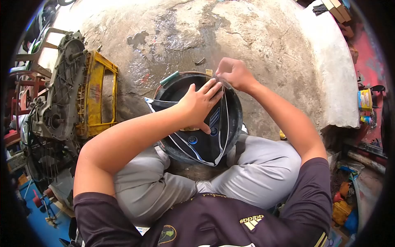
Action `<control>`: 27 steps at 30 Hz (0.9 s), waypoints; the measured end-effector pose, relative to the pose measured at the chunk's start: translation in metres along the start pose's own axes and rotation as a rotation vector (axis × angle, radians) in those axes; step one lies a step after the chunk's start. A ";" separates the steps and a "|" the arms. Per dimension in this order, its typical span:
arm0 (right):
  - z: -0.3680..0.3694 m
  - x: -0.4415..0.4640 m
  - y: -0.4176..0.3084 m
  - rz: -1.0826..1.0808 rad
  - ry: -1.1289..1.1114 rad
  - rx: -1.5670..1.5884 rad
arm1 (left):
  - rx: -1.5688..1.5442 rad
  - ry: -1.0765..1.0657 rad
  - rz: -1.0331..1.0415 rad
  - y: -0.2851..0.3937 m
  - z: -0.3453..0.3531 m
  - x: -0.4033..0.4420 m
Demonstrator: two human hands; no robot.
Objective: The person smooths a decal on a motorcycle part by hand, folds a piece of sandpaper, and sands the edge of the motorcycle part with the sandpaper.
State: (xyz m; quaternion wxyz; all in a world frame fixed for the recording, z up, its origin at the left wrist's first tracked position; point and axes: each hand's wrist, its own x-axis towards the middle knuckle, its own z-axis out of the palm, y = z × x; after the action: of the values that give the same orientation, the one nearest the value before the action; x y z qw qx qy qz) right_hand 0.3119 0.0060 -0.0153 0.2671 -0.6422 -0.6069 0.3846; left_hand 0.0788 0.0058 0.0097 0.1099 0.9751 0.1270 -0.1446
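A glossy black, triangular plastic panel [207, 144] with white edge stripes and blue decals rests across a round black basin [236, 117] between my knees. My left hand [199, 103] lies flat on the panel with its fingers stretched toward the far corner, covering part of the surface. At that far corner my right hand [233, 74] is closed in a pinch by the basin's rim; what its fingers hold is hidden. A small tan piece [209, 73] sits at the rim beside my fingertips. A green tube-shaped piece [169, 78] lies on the rim at the far left.
On the left a grey metal engine casing [61, 88] leans by a yellow plastic crate [96, 94]. Wet patches mark the concrete floor [263, 45] ahead. A raised pale ledge [337, 74] stands right, with a yellow can [364, 99] beyond it and clutter lower right.
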 end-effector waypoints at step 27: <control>-0.002 0.001 0.000 0.052 -0.022 -0.014 | -0.038 -0.077 -0.014 0.001 -0.007 0.001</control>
State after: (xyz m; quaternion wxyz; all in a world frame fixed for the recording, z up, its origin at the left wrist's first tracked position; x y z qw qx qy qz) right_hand 0.3135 0.0068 -0.0140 0.2457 -0.6553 -0.5955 0.3944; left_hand 0.0822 0.0074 0.0161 0.1324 0.9656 0.1324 -0.1804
